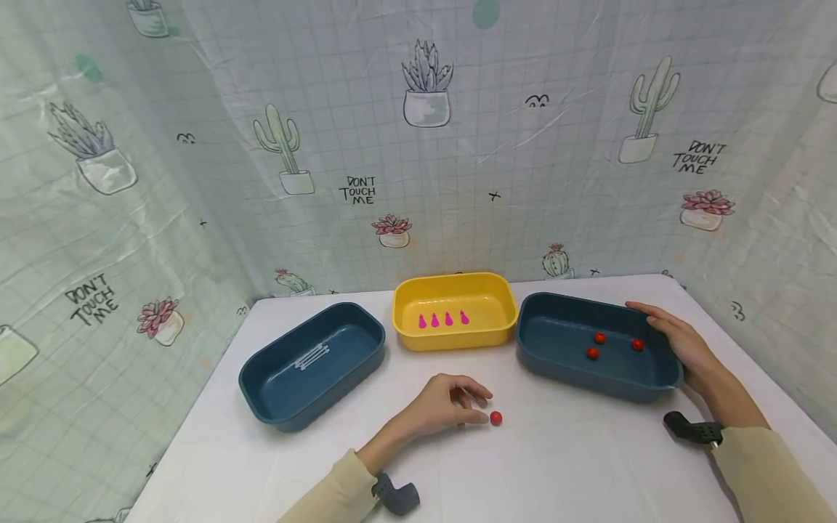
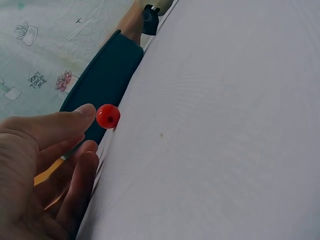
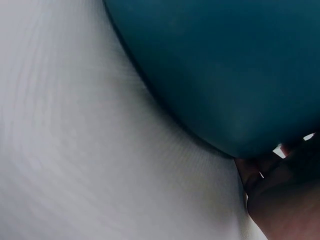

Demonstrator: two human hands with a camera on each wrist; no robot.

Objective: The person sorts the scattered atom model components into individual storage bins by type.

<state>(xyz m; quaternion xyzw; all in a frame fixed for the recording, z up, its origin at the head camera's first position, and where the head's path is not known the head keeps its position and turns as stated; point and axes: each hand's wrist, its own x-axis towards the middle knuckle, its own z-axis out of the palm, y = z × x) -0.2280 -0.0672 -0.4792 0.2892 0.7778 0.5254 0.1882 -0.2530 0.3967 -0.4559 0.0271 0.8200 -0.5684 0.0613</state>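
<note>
A round red bead (image 1: 495,418) with a dark hole lies on the white table. My left hand (image 1: 442,404) is just left of it, thumb and fingers loosely bent and apart. In the left wrist view the thumb (image 2: 75,120) points at the bead (image 2: 108,116), and nothing is held. On the right stands a dark blue tray (image 1: 575,370) with three red beads inside, one of them a bead (image 1: 637,345) near its right end. My right hand (image 1: 689,349) rests against that end, fingers extended along the rim. The right wrist view shows fingers touching the tray's outer wall (image 3: 225,90), partly hidden.
A yellow tray (image 1: 458,339) at the back middle holds several pink pear-shaped pieces (image 1: 434,320). Left of it, another dark blue tray (image 1: 340,381) holds several small pale sticks (image 1: 312,357). Behind the table hangs a printed cloth (image 1: 471,160).
</note>
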